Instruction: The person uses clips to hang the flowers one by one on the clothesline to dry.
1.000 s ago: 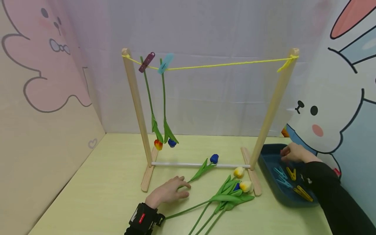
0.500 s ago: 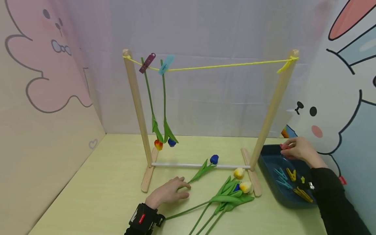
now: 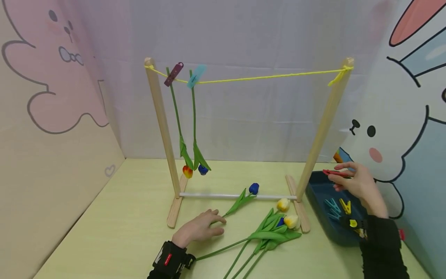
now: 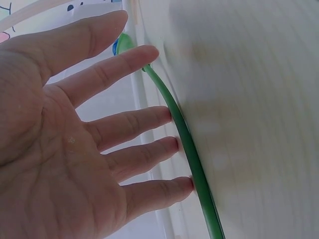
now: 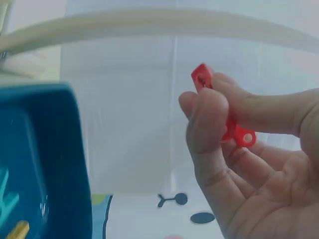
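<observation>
My right hand (image 3: 360, 188) pinches a red clothespin (image 3: 333, 173) between thumb and fingers, above the dark blue basin (image 3: 315, 188). The right wrist view shows the clothespin's red end (image 5: 201, 75) sticking out past the fingertips. On the table, my left hand (image 3: 201, 229) lies with fingers spread beside a single blue tulip (image 3: 254, 188). In the left wrist view its fingertips rest at the tulip's green stem (image 4: 187, 139), not curled round it. An orange tulip (image 3: 187, 171) and another blue tulip (image 3: 203, 169) hang upside down from the yellow string (image 3: 271, 77).
A purple clothespin (image 3: 173, 74) and a light blue clothespin (image 3: 196, 76) clip the hanging stems. Wooden posts (image 3: 322, 128) hold the string. Several tulips (image 3: 271, 235) lie bunched at front centre. Blue clothespins (image 3: 332, 209) and yellow clothespins (image 3: 346, 206) lie in the basin.
My right hand has risen out of the basin with the red clothespin, which now shows clearly in its fingers. The left hand has stayed in place beside the stem.
</observation>
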The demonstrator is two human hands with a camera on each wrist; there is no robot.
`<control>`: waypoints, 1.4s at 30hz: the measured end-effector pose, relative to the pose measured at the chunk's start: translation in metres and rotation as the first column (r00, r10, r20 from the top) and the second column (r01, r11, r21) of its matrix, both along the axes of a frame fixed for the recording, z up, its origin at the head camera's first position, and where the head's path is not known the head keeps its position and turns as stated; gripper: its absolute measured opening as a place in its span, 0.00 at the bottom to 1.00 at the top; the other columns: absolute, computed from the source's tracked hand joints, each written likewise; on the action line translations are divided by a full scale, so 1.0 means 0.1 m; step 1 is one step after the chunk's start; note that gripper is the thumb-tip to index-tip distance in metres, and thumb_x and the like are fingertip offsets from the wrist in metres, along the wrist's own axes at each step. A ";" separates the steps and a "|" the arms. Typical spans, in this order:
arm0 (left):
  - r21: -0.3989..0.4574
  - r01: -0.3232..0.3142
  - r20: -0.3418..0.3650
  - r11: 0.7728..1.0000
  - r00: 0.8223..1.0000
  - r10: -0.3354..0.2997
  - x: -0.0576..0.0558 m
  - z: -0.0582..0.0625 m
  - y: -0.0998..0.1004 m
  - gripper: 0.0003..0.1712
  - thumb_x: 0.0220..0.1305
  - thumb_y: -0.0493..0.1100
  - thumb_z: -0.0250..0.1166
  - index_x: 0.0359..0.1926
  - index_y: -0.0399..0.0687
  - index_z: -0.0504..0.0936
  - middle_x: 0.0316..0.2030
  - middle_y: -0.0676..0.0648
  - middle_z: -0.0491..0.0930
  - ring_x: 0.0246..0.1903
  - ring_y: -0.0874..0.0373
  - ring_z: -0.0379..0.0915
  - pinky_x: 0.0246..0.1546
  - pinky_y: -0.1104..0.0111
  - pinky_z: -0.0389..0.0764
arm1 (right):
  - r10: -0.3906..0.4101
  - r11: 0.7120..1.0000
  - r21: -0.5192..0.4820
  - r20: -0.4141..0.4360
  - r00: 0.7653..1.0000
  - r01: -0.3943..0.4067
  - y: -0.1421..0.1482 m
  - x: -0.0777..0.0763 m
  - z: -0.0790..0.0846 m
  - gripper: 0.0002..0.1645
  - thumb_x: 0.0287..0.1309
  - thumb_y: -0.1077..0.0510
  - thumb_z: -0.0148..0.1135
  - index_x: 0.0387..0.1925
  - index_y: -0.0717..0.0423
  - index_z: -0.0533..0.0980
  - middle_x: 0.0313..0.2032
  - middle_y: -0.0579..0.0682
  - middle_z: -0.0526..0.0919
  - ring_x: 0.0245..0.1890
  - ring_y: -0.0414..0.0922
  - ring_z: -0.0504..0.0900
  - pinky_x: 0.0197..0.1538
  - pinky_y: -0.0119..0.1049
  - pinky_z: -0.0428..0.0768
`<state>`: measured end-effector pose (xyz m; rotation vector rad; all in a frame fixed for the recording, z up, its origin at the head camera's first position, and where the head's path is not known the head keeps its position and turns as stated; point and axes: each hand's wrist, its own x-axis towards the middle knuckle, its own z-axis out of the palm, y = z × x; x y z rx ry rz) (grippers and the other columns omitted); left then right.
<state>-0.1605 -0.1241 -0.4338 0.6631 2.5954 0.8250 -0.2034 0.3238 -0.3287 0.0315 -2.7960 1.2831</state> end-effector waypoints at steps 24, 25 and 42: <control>0.012 -0.001 0.007 1.000 1.000 0.001 0.00 0.00 -0.01 0.23 0.69 0.47 0.65 0.61 0.41 0.80 0.72 0.27 0.63 0.73 0.26 0.53 0.71 0.34 0.57 | -0.443 0.892 -0.359 -0.574 0.688 0.275 -0.78 0.00 -0.20 0.31 0.74 0.53 0.55 0.17 0.71 0.77 0.11 0.24 0.66 0.12 0.28 0.63 0.17 0.25 0.58; 0.012 -0.001 0.008 1.000 1.000 0.001 0.00 0.00 -0.01 0.23 0.69 0.47 0.64 0.61 0.42 0.80 0.72 0.27 0.62 0.73 0.26 0.53 0.71 0.34 0.57 | -0.450 0.887 -0.376 -0.583 0.676 0.267 -0.81 -0.01 -0.21 0.33 0.74 0.53 0.55 0.15 0.71 0.76 0.11 0.23 0.66 0.12 0.28 0.63 0.17 0.26 0.57; 0.012 -0.011 0.016 1.000 1.000 0.011 0.00 0.00 -0.02 0.24 0.70 0.48 0.64 0.62 0.42 0.79 0.72 0.28 0.62 0.74 0.27 0.53 0.71 0.34 0.56 | -0.401 0.627 -0.777 -0.250 0.881 0.065 -1.00 -0.05 -0.48 0.27 0.67 0.61 0.63 0.11 0.64 0.71 0.06 0.44 0.73 0.04 0.38 0.69 0.10 0.28 0.67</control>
